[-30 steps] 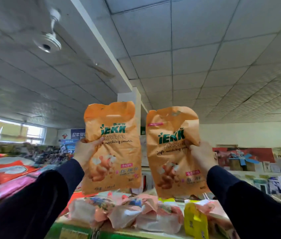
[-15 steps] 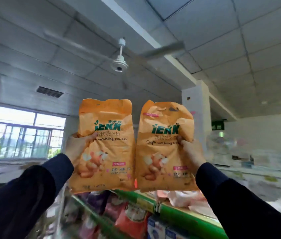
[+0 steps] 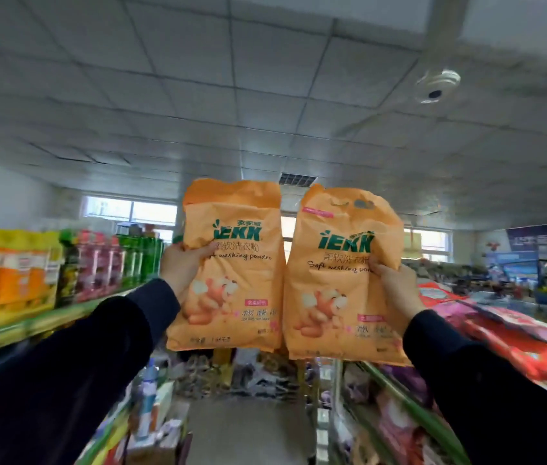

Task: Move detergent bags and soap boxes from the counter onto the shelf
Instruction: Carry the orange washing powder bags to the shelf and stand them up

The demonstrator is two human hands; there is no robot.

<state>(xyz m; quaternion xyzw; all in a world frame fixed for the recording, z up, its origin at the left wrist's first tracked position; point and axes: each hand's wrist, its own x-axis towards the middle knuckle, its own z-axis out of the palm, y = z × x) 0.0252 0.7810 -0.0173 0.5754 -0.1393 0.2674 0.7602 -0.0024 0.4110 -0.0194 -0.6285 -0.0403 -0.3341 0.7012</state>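
Shop aisle ahead: left hand (image 3: 178,263) grips left bag (image 3: 231,266), right hand (image 3: 396,290) grips right bag (image 3: 342,280), both aloft. Best set each flat on right shelf (image 3: 409,402), one by one.

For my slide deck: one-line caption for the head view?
Left hand and right hand each hold an orange washing-powder bag upright in a shop aisle.
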